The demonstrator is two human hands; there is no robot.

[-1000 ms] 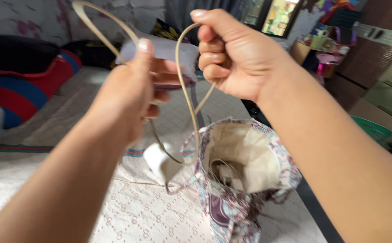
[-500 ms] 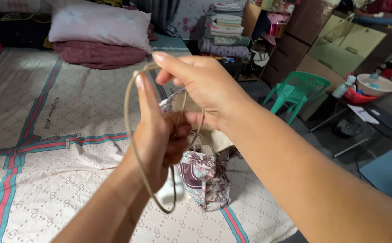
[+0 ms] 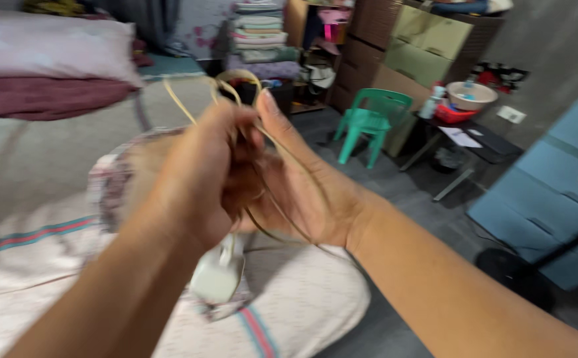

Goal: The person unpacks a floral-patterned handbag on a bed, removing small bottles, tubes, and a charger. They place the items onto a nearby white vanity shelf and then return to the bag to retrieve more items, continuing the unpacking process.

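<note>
pale patterned bedspread (image 3: 289, 311) now fills the lower view, the floral pouch (image 3: 107, 179) sliding behind the arms since a moment ago; left hand (image 3: 196, 172) fisted around the tan cable (image 3: 236, 83), white charger block (image 3: 217, 275) dangling below it; right hand (image 3: 302, 185) half open, thumb up, loops draped across the palm, both hands touching.

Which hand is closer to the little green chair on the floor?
The right hand. It is open beside the beige cord, on the side toward the green chair. The left hand grips the cord coils farther from the chair, over the bed.
</note>
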